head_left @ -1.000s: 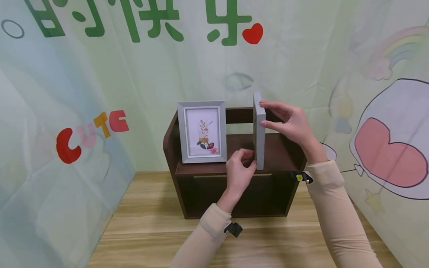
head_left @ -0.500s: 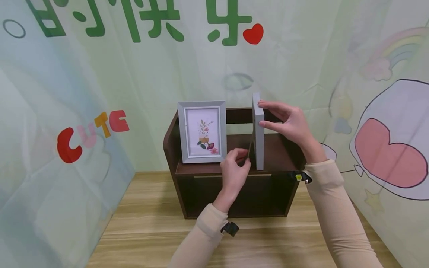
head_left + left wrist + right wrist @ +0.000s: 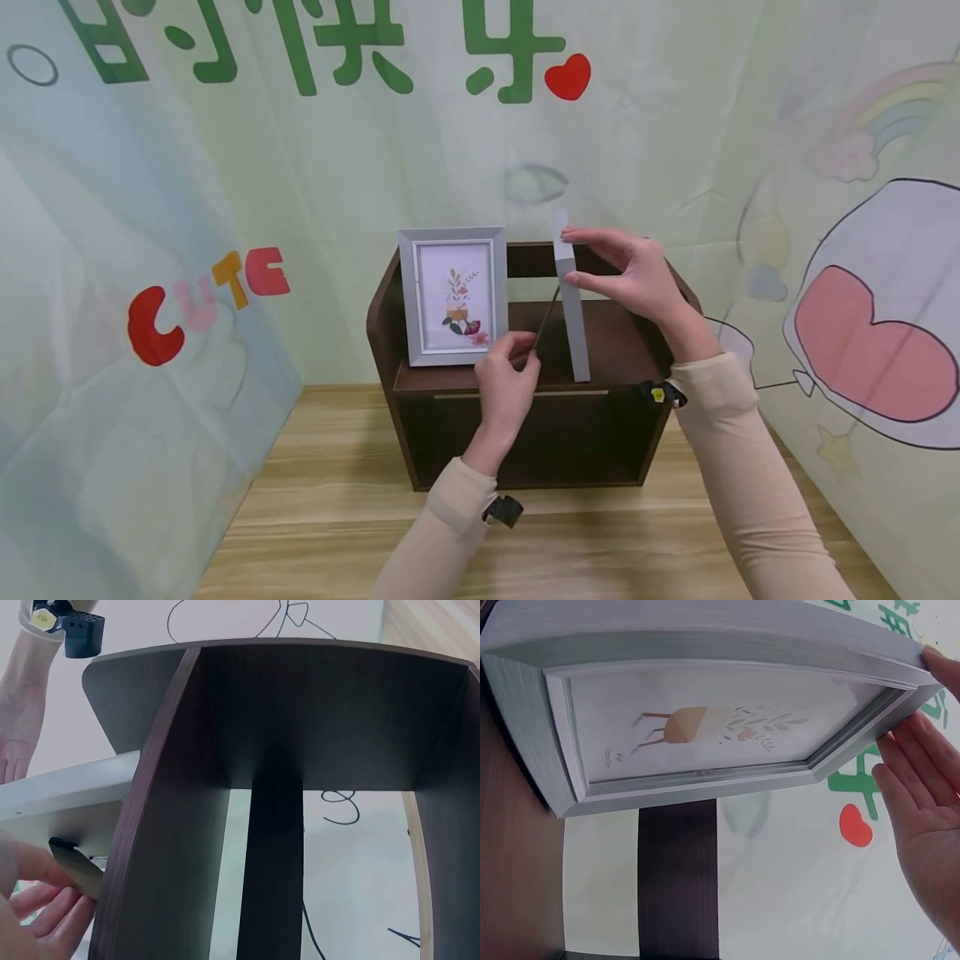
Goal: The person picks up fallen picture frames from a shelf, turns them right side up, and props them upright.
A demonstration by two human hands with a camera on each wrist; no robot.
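A grey picture frame (image 3: 573,325) stands edge-on on the upper board of a dark brown shelf (image 3: 618,342). Its top corner is pinched between the thumb and fingers of my right hand (image 3: 630,271). In the right wrist view, the frame's front (image 3: 697,643) shows a plant drawing. My left hand (image 3: 504,392) pinches the frame's thin back stand (image 3: 547,317), which is swung out from the back. The left wrist view shows the same stand (image 3: 79,871) between thumb and fingers. A second grey picture frame (image 3: 453,296), with a flower picture, stands on the shelf's left side, facing me.
The shelf stands on a wood-grain table (image 3: 300,500) near the back curtain (image 3: 330,183), printed with green characters. Its lower compartment (image 3: 570,442) lies below the hands. Printed curtains also rise on the left and right.
My left hand has moved left, pulling the stand away from the frame's back. My right hand has shifted slightly left, and the frame now leans that way at its top.
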